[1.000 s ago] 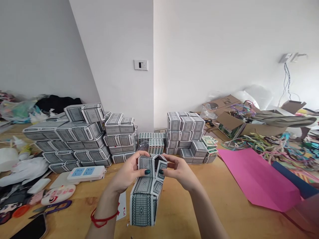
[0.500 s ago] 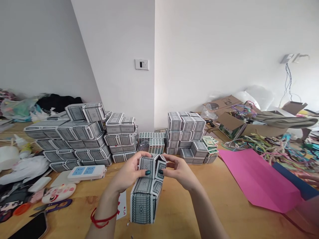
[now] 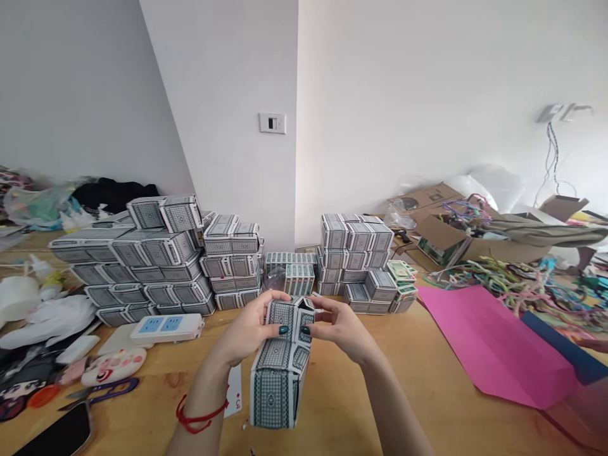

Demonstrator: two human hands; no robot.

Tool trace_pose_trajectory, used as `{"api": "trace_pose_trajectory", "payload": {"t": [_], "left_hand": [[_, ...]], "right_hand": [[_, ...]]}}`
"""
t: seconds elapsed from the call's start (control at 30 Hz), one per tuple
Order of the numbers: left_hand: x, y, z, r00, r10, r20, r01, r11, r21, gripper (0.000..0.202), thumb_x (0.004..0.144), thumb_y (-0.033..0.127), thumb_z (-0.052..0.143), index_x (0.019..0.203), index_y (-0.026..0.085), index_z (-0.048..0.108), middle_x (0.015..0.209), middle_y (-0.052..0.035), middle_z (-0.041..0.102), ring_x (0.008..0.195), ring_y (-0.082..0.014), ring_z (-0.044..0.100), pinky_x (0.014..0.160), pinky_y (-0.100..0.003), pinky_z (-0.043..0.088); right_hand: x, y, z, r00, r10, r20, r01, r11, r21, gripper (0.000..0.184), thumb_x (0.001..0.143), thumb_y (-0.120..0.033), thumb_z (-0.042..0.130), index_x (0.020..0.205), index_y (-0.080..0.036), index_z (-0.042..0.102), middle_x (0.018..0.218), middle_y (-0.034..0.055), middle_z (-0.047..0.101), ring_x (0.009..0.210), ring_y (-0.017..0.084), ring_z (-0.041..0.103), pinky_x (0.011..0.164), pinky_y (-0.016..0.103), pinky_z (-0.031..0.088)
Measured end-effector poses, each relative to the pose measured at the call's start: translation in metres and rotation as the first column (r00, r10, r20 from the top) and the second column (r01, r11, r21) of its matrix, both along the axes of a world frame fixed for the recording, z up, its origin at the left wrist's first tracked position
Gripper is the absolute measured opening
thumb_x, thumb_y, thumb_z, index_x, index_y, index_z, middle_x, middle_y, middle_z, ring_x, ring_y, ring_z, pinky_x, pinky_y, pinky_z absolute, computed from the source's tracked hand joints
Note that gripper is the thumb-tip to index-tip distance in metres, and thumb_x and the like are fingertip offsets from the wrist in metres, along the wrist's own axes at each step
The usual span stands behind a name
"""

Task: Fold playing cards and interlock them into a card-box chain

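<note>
We look down at a wooden counter, where our two bare hands grasp a card block built of folded playing cards with patterned grey-green backs. The block is in front of us, midway between the counter's back edge and its front edge. Its long axis runs from us toward the back edge, the far end leaning slightly right. Our left hand grips the left of that far, raised part, thumb pressed flat on a broad card face. Our right hand pinches the right, thumb on a narrower face, fingers curled behind. Neither hand is nearer; the thumbs face each other across the seam, and a dark gap opens at the top between them. The near end juts back toward us, untouched, closer to the left forearm than the right; we cannot tell whether it rests on the counter. A loose playing card lies just left of it. Along the back edge stand a left stack, a middle stack and a right stack of similar blocks.
</note>
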State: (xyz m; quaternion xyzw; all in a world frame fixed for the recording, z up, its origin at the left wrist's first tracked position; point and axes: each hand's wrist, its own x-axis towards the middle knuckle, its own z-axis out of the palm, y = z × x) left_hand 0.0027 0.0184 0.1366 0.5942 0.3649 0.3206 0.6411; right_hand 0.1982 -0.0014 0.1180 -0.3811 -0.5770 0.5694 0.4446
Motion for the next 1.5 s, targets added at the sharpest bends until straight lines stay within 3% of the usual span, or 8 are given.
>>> {"api": "trace_pose_trajectory", "payload": {"t": [0.37, 0.5, 0.7, 0.9, 1.33, 1.5], "left_hand": [[-0.0003, -0.0019, 0.0012, 1.0, -0.018, 0.007, 0.018, 1.0, -0.009, 0.037, 0.069, 0.021, 0.063, 0.102, 0.02, 0.047, 0.092, -0.0034, 0.059, 0.084, -0.0182, 0.056, 0.073, -0.031, 0.044], [-0.0001, -0.0011, 0.0029, 0.998, 0.03, -0.052, -0.031, 0.999, -0.023, 0.031, 0.072, 0.033, 0.059, 0.1, 0.02, 0.051, 0.08, -0.0009, 0.06, 0.07, -0.0147, 0.055, 0.059, -0.024, 0.04], [-0.0021, 0.0015, -0.0003, 0.987, 0.084, -0.134, -0.087, 0.996, -0.014, 0.031, 0.074, 0.04, 0.054, 0.098, 0.021, 0.054, 0.063, 0.004, 0.051, 0.05, -0.0088, 0.041, 0.042, -0.019, 0.027], [-0.0023, 0.001, -0.0005, 0.985, 0.074, -0.157, -0.071, 0.997, 0.031, 0.025, 0.076, 0.037, 0.053, 0.094, 0.02, 0.054, 0.062, 0.0037, 0.051, 0.048, -0.0077, 0.039, 0.042, -0.018, 0.025], [-0.0044, 0.0002, -0.0007, 0.998, 0.032, -0.06, -0.035, 0.998, -0.045, 0.029, 0.073, 0.042, 0.057, 0.091, 0.019, 0.053, 0.065, 0.0024, 0.055, 0.051, -0.0086, 0.045, 0.045, -0.018, 0.03], [-0.0081, -0.0019, 0.0014, 0.994, -0.006, -0.105, 0.003, 0.999, -0.035, 0.029, 0.074, 0.042, 0.056, 0.092, 0.019, 0.052, 0.069, 0.001, 0.057, 0.055, -0.01, 0.048, 0.046, -0.019, 0.032]], "right_hand": [[-0.0014, -0.0024, 0.0037, 0.999, 0.025, 0.029, -0.025, 1.0, -0.006, 0.05, 0.061, -0.027, 0.07, 0.109, -0.022, 0.058, 0.105, 0.0056, 0.061, 0.084, 0.02, 0.06, 0.071, 0.031, 0.049], [-0.0018, -0.0014, 0.0031, 0.998, 0.015, 0.054, -0.014, 1.0, -0.025, 0.05, 0.06, -0.031, 0.07, 0.108, -0.021, 0.06, 0.104, 0.0059, 0.061, 0.083, 0.02, 0.06, 0.071, 0.032, 0.049], [-0.0017, -0.0005, -0.0003, 1.0, 0.02, 0.024, -0.019, 0.999, -0.037, 0.047, 0.061, -0.03, 0.071, 0.106, -0.022, 0.061, 0.103, 0.0054, 0.061, 0.084, 0.021, 0.06, 0.072, 0.033, 0.048], [-0.001, 0.0003, -0.0031, 1.0, 0.017, 0.011, -0.016, 0.998, -0.059, 0.048, 0.059, -0.031, 0.071, 0.104, -0.019, 0.061, 0.099, 0.006, 0.063, 0.083, 0.02, 0.06, 0.075, 0.034, 0.047], [-0.004, -0.0012, 0.0006, 0.999, 0.023, 0.036, -0.021, 0.998, -0.063, 0.046, 0.059, -0.033, 0.071, 0.102, -0.019, 0.062, 0.101, 0.0063, 0.063, 0.081, 0.02, 0.061, 0.072, 0.034, 0.049], [-0.0055, -0.001, -0.0004, 0.999, 0.037, 0.022, -0.035, 0.997, -0.068, 0.048, 0.058, -0.032, 0.072, 0.103, -0.018, 0.062, 0.096, 0.0068, 0.065, 0.079, 0.02, 0.062, 0.072, 0.034, 0.049]]}}
